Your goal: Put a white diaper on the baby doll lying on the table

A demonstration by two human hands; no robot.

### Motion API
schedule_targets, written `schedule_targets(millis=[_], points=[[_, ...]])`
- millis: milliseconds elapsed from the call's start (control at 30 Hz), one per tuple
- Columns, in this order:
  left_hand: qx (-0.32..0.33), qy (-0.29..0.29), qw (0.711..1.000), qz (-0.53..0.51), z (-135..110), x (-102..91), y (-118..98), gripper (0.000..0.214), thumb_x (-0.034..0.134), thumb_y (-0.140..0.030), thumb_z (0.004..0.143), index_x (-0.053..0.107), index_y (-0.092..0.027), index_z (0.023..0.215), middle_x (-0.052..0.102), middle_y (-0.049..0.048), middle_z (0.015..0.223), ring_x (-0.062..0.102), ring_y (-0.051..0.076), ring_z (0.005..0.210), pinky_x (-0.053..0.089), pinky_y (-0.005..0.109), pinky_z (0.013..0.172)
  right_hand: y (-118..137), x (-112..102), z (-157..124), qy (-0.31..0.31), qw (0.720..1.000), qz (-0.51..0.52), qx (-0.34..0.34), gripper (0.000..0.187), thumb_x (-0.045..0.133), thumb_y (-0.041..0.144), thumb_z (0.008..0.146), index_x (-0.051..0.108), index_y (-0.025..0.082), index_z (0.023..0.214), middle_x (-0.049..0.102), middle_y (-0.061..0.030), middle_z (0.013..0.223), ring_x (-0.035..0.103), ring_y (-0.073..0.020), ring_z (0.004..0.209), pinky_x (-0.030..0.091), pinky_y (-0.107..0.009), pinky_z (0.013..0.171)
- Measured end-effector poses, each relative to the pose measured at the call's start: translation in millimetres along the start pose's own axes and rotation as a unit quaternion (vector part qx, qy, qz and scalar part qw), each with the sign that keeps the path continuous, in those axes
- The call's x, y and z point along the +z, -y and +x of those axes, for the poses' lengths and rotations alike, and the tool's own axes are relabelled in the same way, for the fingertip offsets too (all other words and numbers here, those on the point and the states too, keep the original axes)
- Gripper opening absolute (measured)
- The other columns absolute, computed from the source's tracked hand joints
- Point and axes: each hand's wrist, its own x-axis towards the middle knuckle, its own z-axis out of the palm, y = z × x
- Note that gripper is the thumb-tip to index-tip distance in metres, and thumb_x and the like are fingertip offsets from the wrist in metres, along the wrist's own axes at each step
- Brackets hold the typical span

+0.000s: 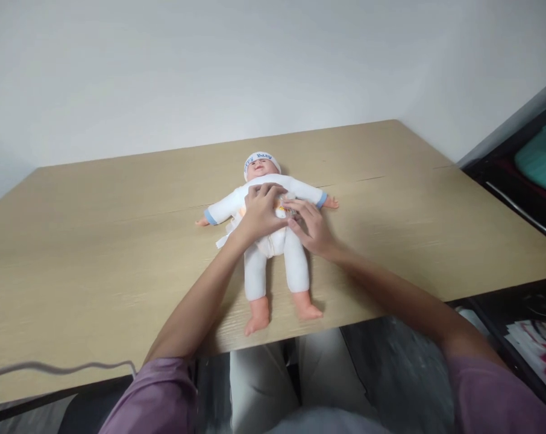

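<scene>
A baby doll (273,253) in a white suit and a white cap lies on its back on the wooden table (96,241), head toward the wall, bare feet toward me. My left hand (260,211) rests on the doll's chest with its fingers curled over the fabric. My right hand (313,228) lies beside it on the doll's belly, fingertips pinched at something small and orange between the two hands that I cannot make out. The doll's arms stretch out to either side.
A white cable (60,367) runs along the table's near left edge. A dark shelf unit (521,193) stands at the right with a teal object (542,158) on it. Printed papers (539,346) lie low at the right.
</scene>
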Motion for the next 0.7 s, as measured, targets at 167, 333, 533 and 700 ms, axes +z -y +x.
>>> schedule_targets(millis=[167,333,533,700], points=[[0.018,0.024,0.997,-0.073,-3.8,-15.9,5.3,0.061,0.083,-0.05,0.086,0.065,-0.027,0.139,0.069,0.0066,0.15,0.052,0.035,0.147,0.036,0.052,0.129,-5.6,-1.6,-3.5,0.064,0.996,-0.013,-0.054,0.055,0.045,0.044,0.115,0.049,0.029,0.168,0.055,-0.0077,0.171,0.049,-0.0281,0.161,0.038,-0.057,0.136],[-0.078,-0.097,0.986,-0.107,-43.4,-21.6,33.2,0.048,0.059,-0.052,0.104,0.061,-0.024,0.143,0.067,0.0105,0.15,0.058,0.032,0.14,0.046,0.05,0.12,-7.7,-4.3,-4.7,0.046,0.998,-0.005,-0.045,0.052,0.041,0.046,0.116,0.056,0.029,0.162,0.064,-0.0084,0.163,0.057,-0.0293,0.154,0.043,-0.058,0.131],[-0.151,-0.136,0.979,0.015,-103.2,-26.6,89.8,0.044,0.056,-0.048,0.1,0.06,-0.02,0.133,0.07,0.0163,0.139,0.061,0.036,0.13,0.043,0.058,0.12,2.1,-1.5,0.1,-0.056,0.996,-0.018,-0.073,0.028,0.051,0.035,0.113,0.069,0.027,0.133,0.077,-0.0102,0.13,0.069,-0.03,0.126,0.053,-0.053,0.113],[-0.188,-0.05,0.977,0.091,-116.6,-32.1,91.2,0.037,0.056,-0.057,0.098,0.062,-0.022,0.109,0.073,0.0163,0.121,0.061,0.039,0.122,0.046,0.059,0.113,42.8,9.0,41.9,0.029,0.995,-0.048,-0.08,0.016,0.054,0.03,0.112,0.069,0.025,0.111,0.074,-0.0082,0.111,0.067,-0.0281,0.107,0.053,-0.046,0.101]])
